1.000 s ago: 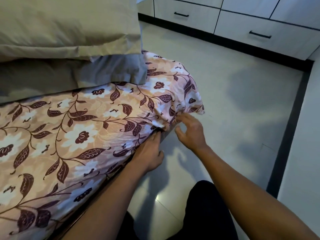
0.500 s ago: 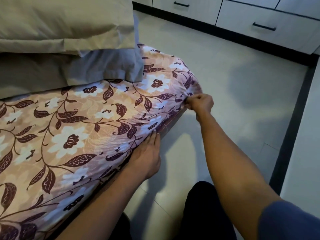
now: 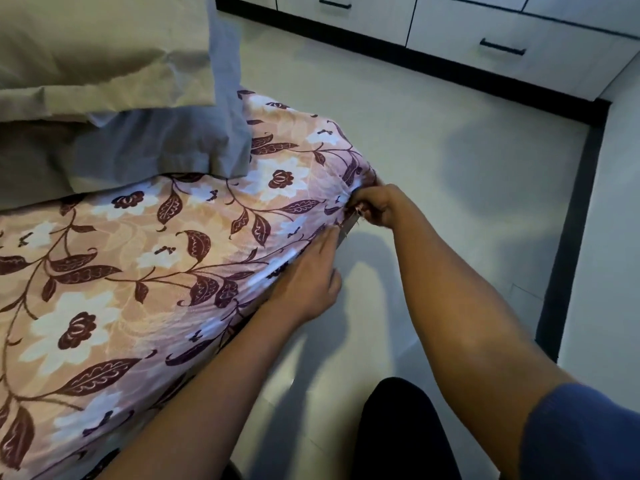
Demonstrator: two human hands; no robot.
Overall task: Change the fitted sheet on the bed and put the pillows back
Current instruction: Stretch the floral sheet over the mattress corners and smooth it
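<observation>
The peach, white and maroon floral fitted sheet (image 3: 145,271) lies stretched over the mattress. At its corner the right hand (image 3: 377,206) is curled tight round a bunch of hem. The left hand (image 3: 308,282) presses flat, fingers straight, against the sheet's side. A beige fabric pillow (image 3: 104,46) sits stacked on a grey-blue fabric pillow (image 3: 156,147) on the bed.

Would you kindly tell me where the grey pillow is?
Head view, upper left: the grey pillow lies on the floral sheet, under the beige pillow.
</observation>
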